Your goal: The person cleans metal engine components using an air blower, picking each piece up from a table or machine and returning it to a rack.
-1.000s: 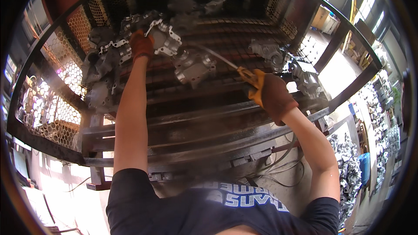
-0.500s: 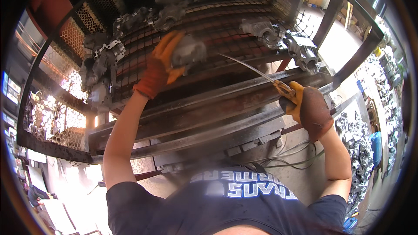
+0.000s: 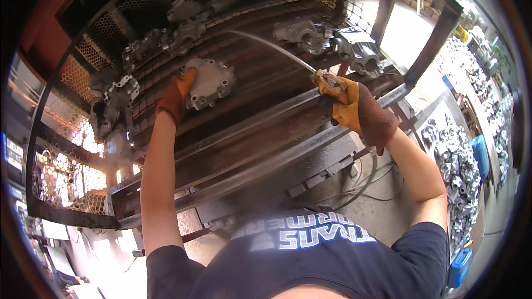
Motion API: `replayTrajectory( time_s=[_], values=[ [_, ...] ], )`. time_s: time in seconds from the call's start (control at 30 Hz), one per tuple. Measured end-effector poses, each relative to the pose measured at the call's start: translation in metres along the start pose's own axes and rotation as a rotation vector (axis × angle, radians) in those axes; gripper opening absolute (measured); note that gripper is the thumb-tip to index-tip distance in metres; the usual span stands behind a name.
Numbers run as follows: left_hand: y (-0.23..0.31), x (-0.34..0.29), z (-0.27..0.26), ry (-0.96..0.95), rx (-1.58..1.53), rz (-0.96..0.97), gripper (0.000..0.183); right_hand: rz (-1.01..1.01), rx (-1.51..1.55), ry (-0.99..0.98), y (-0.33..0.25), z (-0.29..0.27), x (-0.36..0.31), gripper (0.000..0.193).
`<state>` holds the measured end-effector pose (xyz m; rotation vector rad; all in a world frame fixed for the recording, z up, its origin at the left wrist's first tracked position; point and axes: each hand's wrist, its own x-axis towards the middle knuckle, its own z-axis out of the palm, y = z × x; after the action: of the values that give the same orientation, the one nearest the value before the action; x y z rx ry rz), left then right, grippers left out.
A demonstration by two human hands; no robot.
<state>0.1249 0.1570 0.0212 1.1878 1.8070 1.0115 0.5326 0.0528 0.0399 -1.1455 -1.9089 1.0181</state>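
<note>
My left hand, in an orange and rust-red work glove, grips the left edge of a grey cast-metal housing. The casting's broad flat face is turned up, with bolt holes round its rim, above the mesh bench. Some of my left fingers are hidden behind it. My gloved right hand is wrapped round the yellowish handle of an air blow gun. Its long, thin, slightly curved metal nozzle points up and left, its tip beyond the casting and apart from it.
More castings sit at the bench's left, back and right. A metal rail runs along the front, and a perforated screen stands at left. Hoses lie below. Many small metal parts are heaped at right.
The casting has turned its flat face up and shifted left and slightly down with my left hand. My right hand and the blow gun have moved left and up. The view has shifted slightly.
</note>
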Motion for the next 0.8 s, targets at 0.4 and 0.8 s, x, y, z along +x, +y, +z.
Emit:
replayTrajectory(
  time_s=[0.4, 0.8],
  values=[
    [0.061, 0.01, 0.035, -0.193, 0.195, 0.63, 0.094, 0.003, -0.038, 0.184, -0.028, -0.012, -0.073, 0.031],
    [0.079, -0.004, 0.042, -0.256, 0.383, 0.497, 0.099, 0.142, -0.435, 0.375, 0.003, -0.013, -0.111, 0.028]
  ],
)
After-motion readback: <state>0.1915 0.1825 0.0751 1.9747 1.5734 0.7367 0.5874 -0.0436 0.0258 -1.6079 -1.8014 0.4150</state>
